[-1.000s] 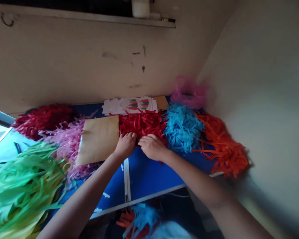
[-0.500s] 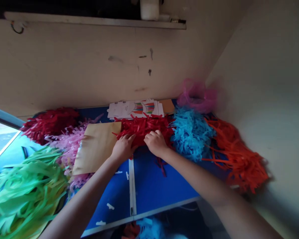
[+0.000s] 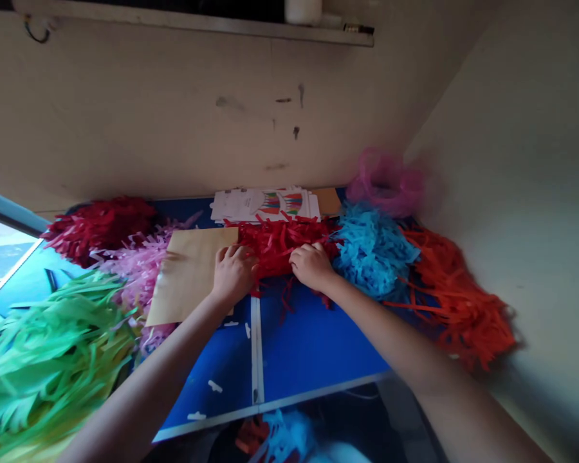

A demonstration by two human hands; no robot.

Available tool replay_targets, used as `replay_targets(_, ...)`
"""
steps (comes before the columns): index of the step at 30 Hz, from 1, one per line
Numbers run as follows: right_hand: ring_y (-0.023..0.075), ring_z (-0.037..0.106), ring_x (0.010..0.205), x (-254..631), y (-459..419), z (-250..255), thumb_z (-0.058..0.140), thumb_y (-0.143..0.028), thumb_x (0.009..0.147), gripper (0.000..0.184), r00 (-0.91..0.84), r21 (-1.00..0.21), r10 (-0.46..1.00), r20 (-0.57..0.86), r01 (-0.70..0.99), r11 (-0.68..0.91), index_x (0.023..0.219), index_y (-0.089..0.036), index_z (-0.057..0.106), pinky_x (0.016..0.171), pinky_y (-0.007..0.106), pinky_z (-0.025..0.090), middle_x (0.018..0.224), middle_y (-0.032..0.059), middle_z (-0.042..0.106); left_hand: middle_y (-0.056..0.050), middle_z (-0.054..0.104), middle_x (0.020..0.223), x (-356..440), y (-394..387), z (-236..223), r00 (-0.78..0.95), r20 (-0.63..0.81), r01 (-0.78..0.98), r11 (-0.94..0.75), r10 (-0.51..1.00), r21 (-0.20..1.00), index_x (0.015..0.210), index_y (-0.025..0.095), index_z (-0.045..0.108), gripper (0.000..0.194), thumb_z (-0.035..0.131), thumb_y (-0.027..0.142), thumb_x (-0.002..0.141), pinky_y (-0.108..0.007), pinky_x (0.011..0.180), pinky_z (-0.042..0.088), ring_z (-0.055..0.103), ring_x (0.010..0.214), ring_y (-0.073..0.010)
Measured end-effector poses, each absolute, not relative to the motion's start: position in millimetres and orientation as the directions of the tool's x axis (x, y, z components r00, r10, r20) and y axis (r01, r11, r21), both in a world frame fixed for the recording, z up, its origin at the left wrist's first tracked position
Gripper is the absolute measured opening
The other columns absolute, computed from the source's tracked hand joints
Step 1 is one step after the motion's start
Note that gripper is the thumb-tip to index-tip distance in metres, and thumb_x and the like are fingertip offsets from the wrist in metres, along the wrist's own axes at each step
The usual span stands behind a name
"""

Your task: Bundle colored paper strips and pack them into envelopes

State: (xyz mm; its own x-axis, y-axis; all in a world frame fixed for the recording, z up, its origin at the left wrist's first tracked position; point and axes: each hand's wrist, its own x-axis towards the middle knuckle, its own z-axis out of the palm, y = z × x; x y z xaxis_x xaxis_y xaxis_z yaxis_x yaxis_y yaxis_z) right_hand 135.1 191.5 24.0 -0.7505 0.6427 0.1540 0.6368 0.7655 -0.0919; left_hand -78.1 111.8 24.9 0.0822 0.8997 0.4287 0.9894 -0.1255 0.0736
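Red fringed paper streamers (image 3: 280,241) lie in a bunch across the middle of the blue table. My left hand (image 3: 235,273) is at their left end, beside a brown paper envelope (image 3: 190,276), with its fingers curled over the red strips. Farther right, my right hand (image 3: 313,265) has its fingers bent down into the front edge of the same bunch. Both fingertips are partly hidden in the red paper. A few dark red strips hang loose between the hands.
Light blue fringe (image 3: 374,254) and orange fringe (image 3: 458,296) lie to the right, pink bag-like material (image 3: 383,183) behind. Printed cards (image 3: 265,204) stand stacked at the wall. Left are pink (image 3: 142,263), dark red (image 3: 101,228) and green fringe (image 3: 53,354). Small white hangers (image 3: 215,386) dot the table (image 3: 313,347).
My left hand has shifted a little left toward the envelope, its fingers more curled. My right hand has moved slightly right along the red streamers. The camera view has tilted down a little.
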Motion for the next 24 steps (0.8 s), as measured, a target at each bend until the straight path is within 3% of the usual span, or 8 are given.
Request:
replay_targets(4,0.0227,0.055,0.097,136,190,31,0.055,-0.022,0.091,0.016,-0.735,-0.123,0.652,0.184,0.641,0.757,0.090,-0.018,0.070,0.084,0.038,0.028,0.099,0.0076,0.072,-0.016,0.067,0.114,-61,105,29,0.022,0.486,0.991,-0.083,0.874,0.104,0.104,0.019,0.071,0.024,0.054,0.022,0.087,-0.051,0.093,0.037,0.056,0.108,-0.0336)
replay_targets(8,0.0223,0.055,0.097,136,189,38,0.058,-0.025,0.091,0.013,-0.736,-0.143,0.645,0.206,0.629,0.764,0.089,-0.019,0.069,0.083,0.037,0.028,0.097,0.0061,0.072,-0.007,0.071,0.112,-41,107,37,0.156,0.438,0.970,-0.220,0.885,0.099,0.110,0.026,0.069,0.026,0.053,0.024,0.090,-0.045,0.098,0.034,0.058,0.107,-0.0267)
replay_targets(12,0.0221,0.055,0.097,136,189,41,0.062,-0.022,0.089,0.008,-0.712,-0.164,0.664,0.228,0.644,0.747,0.087,-0.017,0.068,0.084,0.036,0.027,0.096,0.0068,0.072,-0.006,0.074,0.098,-42,117,36,0.150,0.388,0.967,-0.217,0.909,0.134,0.096,0.027,0.074,0.021,0.054,0.025,0.090,-0.048,0.092,0.034,0.060,0.097,-0.0271)
replay_targets(16,0.0213,0.055,0.098,136,190,41,0.069,-0.026,0.087,0.007,-0.695,-0.192,0.677,0.243,0.649,0.736,0.086,-0.019,0.068,0.083,0.035,0.027,0.096,0.0051,0.071,-0.006,0.073,0.097,-50,124,31,0.067,0.367,0.969,-0.148,0.928,0.198,0.085,0.026,0.075,0.018,0.057,0.030,0.089,-0.047,0.091,0.035,0.060,0.098,-0.0272)
replay_targets(24,0.0209,0.057,0.097,136,191,42,0.061,-0.021,0.091,0.009,-0.661,-0.243,0.704,0.260,0.661,0.710,0.091,-0.020,0.070,0.083,0.035,0.029,0.098,0.0055,0.072,-0.007,0.066,0.092,-55,137,38,-0.019,0.330,0.964,-0.070,0.944,0.256,0.067,0.021,0.065,0.026,0.065,0.041,0.084,-0.039,0.082,0.043,0.059,0.094,-0.0255)
